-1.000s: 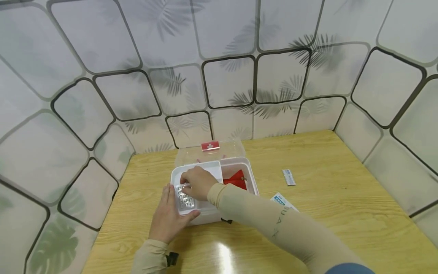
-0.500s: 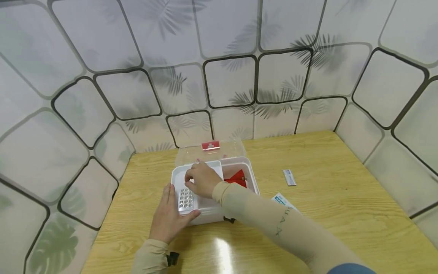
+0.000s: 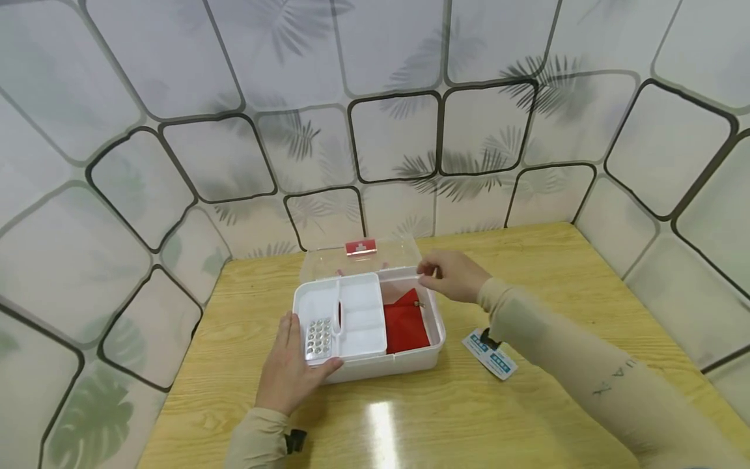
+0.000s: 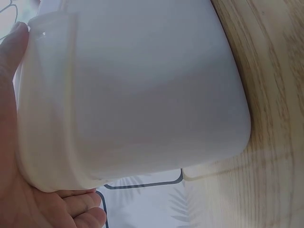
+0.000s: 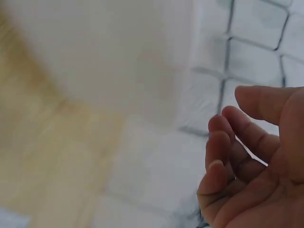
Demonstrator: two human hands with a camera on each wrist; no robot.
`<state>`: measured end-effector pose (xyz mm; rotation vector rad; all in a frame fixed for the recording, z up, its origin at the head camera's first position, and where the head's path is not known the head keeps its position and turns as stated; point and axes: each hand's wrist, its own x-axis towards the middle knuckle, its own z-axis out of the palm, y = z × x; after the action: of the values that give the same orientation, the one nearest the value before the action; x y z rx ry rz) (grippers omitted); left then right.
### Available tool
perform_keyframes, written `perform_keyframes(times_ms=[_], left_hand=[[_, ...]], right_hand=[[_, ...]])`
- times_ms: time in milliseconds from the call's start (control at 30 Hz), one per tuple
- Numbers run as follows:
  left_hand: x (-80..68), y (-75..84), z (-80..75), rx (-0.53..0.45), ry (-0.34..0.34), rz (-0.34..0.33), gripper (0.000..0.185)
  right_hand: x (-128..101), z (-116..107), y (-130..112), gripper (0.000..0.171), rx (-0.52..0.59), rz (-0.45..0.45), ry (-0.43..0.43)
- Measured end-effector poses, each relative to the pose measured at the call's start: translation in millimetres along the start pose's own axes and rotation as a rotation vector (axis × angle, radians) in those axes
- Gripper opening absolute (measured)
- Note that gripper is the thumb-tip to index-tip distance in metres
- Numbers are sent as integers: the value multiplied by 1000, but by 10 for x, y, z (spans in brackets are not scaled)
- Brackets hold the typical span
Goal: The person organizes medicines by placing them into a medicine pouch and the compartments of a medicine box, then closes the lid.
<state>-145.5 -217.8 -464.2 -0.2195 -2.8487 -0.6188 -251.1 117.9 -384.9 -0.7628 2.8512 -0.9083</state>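
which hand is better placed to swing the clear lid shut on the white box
Probably the right hand: it hovers empty at the far right corner, beside the clear lid. The left hand rests against the white box's near left corner.

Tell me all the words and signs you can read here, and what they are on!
White cross sign, no words: on the red label of the box's clear lid.
"UAX", perhaps only part of a word: on the right sleeve.
Blue print on the packet on the table: too small to read.

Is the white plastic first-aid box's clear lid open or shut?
Open: the clear lid stands tilted back behind the white plastic first-aid box, exposing the inner white tray and red cloth.
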Motion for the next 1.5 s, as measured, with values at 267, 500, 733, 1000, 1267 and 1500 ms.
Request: perform_keyframes(times_ms=[267, 500, 733, 1000, 1267, 1500], left_hand=[[4, -13, 0, -8, 7, 8, 128], [19, -13, 1, -19, 2, 5, 129], [44, -17, -9, -23, 18, 24, 128], [32, -21, -8, -16, 12, 25, 128], [31, -24, -11, -16, 17, 24, 128], [22, -9, -20, -17, 1, 14, 129]], right_hand=[[-720, 138, 1010, 29, -102, 92, -178], [-1021, 280, 1305, 49, -93, 75, -245], [-1079, 362, 1372, 70, -157, 0, -256], [-1106, 421, 1404, 72, -199, -96, -239], [-1115, 430, 1330, 64, -238, -100, -206], [-1108, 476, 1298, 68, -255, -105, -229]])
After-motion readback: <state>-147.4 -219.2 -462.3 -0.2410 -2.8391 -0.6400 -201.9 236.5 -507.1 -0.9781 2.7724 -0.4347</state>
